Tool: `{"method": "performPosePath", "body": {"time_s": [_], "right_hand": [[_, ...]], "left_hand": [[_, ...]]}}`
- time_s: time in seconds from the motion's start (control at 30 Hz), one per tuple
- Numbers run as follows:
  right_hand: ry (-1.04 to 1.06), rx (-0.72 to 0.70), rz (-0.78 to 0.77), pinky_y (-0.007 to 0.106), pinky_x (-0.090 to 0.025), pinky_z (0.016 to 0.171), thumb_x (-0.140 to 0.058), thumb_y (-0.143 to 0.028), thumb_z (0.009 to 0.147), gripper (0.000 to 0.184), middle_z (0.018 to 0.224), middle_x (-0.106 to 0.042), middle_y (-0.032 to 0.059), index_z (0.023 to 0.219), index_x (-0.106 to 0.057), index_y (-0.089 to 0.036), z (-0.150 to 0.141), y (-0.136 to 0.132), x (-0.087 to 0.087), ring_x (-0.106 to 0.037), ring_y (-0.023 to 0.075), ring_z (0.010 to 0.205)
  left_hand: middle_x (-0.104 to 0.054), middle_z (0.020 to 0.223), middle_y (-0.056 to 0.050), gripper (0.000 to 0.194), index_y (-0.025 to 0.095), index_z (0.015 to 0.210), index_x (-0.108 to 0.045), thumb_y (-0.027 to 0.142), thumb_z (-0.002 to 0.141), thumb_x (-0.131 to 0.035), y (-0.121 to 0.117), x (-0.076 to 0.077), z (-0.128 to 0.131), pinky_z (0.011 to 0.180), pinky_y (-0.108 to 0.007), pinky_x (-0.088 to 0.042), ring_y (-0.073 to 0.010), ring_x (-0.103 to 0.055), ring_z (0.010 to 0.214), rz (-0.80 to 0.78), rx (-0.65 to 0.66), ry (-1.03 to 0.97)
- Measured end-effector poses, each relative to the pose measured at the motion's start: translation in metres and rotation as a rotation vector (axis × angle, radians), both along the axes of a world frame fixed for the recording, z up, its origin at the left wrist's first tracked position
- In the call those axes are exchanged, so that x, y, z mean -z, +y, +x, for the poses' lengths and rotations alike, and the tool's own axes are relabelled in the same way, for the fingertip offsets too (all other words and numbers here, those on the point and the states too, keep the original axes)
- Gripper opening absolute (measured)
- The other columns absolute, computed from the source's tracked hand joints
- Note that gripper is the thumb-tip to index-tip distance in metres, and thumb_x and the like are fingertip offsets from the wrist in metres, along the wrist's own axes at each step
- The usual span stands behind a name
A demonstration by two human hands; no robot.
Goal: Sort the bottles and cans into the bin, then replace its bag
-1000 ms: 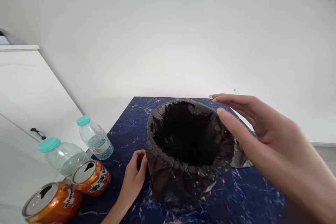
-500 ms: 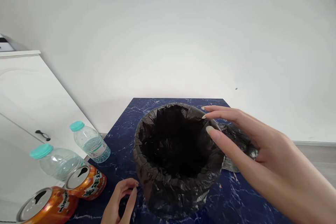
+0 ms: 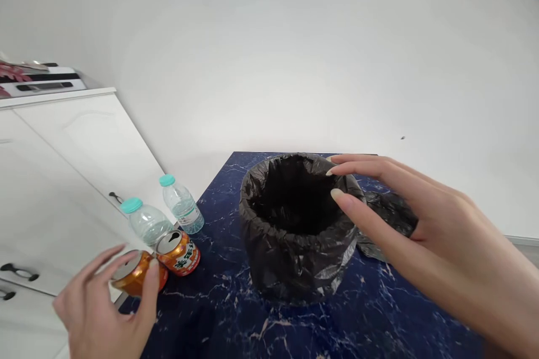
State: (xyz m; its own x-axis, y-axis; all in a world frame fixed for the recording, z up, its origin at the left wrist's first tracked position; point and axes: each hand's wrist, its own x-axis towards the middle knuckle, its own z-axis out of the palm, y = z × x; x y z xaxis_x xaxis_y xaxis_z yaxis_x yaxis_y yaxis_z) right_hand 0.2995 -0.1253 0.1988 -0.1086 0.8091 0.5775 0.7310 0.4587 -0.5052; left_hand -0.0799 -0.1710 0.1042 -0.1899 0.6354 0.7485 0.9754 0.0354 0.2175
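Observation:
My left hand point(image 3: 107, 303) has its thumb and fingers spread around the nearer orange soda can point(image 3: 141, 277); whether they touch it is hard to make out. Right behind that stands a second opened orange soda can point(image 3: 183, 255). Two clear plastic bottles with turquoise caps, one nearer point(image 3: 149, 221) and one farther point(image 3: 183, 205), are upright beyond the cans. At the right rim of a bin lined with a black bag point(image 3: 295, 269), my right hand point(image 3: 404, 207) is open, fingers apart and holding nothing. The bin's inside is dark.
Everything stands on a dark blue marbled tabletop point(image 3: 219, 314). Crumpled black plastic bag point(image 3: 389, 213) lies right of the bin. A white cabinet point(image 3: 84, 151) with black handles is at the left, and a white wall point(image 3: 286, 56) rises behind the table.
My left hand has moved from beside the bin leftward to the nearer can. My right hand has stayed by the bin rim. The view has turned left.

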Motion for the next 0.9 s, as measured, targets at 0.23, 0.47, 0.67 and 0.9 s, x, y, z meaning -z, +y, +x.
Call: {"method": "performPosePath", "body": {"time_s": [0.23,0.47,0.67,0.9], "right_hand": [[-0.002,0.019,0.058,0.03,-0.045,0.043,-0.058,-0.054,0.106,0.034,0.144,-0.071,0.004,0.133,-0.071,-0.038,-0.002,-0.015,-0.004,-0.069,0.0177,0.067],[0.017,-0.044,0.04,0.031,-0.043,0.037,-0.058,-0.055,0.107,0.029,0.149,-0.068,-0.0003,0.129,-0.069,-0.04,-0.01,-0.015,-0.002,-0.042,0.0051,0.039],[0.017,-0.065,-0.018,0.029,-0.046,0.038,-0.055,-0.058,0.108,0.032,0.151,-0.067,0.0004,0.132,-0.068,-0.041,-0.013,-0.004,0.002,-0.056,0.0089,0.048],[0.026,0.006,-0.012,0.031,-0.047,0.04,-0.057,-0.057,0.107,0.033,0.149,-0.068,0.0035,0.132,-0.07,-0.038,-0.007,-0.003,-0.001,-0.049,0.0075,0.043]], "left_hand": [[-0.061,0.142,-0.029,0.049,0.017,0.124,-0.059,0.06,0.101,-0.053,0.001,-0.023,-0.025,0.124,-0.072,-0.033,-0.0526,-0.054,0.143,0.038,-0.077,0.031],[-0.064,0.146,-0.025,0.055,0.014,0.143,-0.056,0.054,0.106,-0.047,0.058,-0.058,-0.045,0.12,-0.066,-0.038,-0.0476,-0.051,0.145,-0.121,-0.013,0.251],[-0.068,0.143,-0.029,0.063,0.004,0.148,-0.06,0.045,0.11,-0.03,0.119,-0.071,-0.045,0.127,-0.068,-0.022,-0.0513,-0.042,0.154,-0.283,-0.041,0.532],[-0.079,0.124,-0.023,0.052,0.008,0.145,-0.063,0.036,0.109,-0.04,0.136,-0.07,-0.042,0.122,-0.067,-0.033,-0.0479,-0.06,0.139,-0.404,-0.013,0.537]]}}
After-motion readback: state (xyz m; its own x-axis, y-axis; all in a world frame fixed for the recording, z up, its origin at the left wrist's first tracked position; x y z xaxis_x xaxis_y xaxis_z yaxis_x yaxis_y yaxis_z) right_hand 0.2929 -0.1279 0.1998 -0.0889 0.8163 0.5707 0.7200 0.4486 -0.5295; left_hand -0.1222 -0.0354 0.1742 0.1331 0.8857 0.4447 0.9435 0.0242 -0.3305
